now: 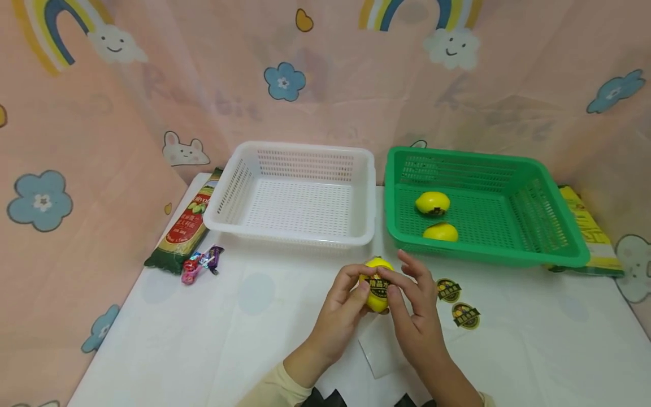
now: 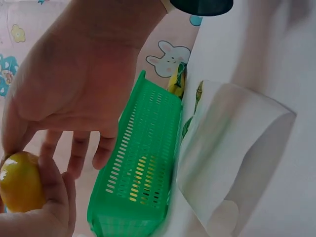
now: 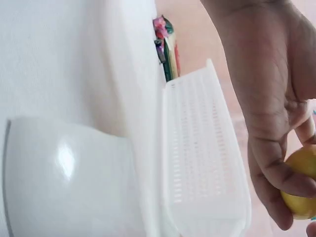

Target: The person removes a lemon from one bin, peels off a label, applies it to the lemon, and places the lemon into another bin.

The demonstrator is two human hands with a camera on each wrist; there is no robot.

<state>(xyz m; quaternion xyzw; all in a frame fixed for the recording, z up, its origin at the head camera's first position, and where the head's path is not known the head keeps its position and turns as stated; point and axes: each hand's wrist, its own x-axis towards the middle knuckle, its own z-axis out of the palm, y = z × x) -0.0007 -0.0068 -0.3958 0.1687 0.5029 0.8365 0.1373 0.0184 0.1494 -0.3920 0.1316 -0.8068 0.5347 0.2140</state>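
Observation:
A yellow lemon [image 1: 377, 306] with a round black-and-gold sticker [image 1: 378, 286] on its front is held between both hands above the table. My left hand [image 1: 330, 319] grips the lemon from the left with thumb and fingers. From the right, my right hand [image 1: 419, 316] pinches the lemon, thumb and index finger at the sticker's edge, its other fingers raised. A curled white sheet [image 2: 212, 143] lies under the hands. Beside the right hand are two similar stickers, one upper [image 1: 448, 290] and one lower [image 1: 465, 316].
At the back stand a white basket [image 1: 290, 234] and a green basket [image 1: 488, 251], the green one with two lemons [image 1: 433, 202] inside. Left are a green-and-red packet [image 1: 185, 226] and wrapped candies [image 1: 200, 264]. A yellow packet [image 1: 590, 232] lies behind the green basket's right side.

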